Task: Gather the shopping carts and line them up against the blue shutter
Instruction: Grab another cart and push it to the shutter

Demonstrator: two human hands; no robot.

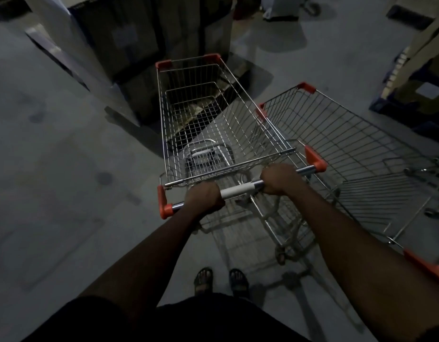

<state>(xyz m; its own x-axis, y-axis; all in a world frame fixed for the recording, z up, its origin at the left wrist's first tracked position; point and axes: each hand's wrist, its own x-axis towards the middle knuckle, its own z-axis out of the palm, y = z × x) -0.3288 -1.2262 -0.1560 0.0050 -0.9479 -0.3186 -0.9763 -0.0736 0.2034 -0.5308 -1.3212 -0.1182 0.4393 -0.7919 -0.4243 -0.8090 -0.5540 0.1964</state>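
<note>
A dim shop storeroom is suggested: large stacked cartons [129, 40], a bare concrete floor [53, 169] and wire shopping carts [240, 114] are seen there.

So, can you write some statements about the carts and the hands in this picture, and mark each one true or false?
1. The left hand and the right hand both grip the handle of the pushed cart. True.
2. The second cart stands to the left of the pushed cart. False: it stands to its right, angled away.
3. The corner guards on the carts are blue. False: they are orange-red.
4. The person wears sandals. True.
</note>
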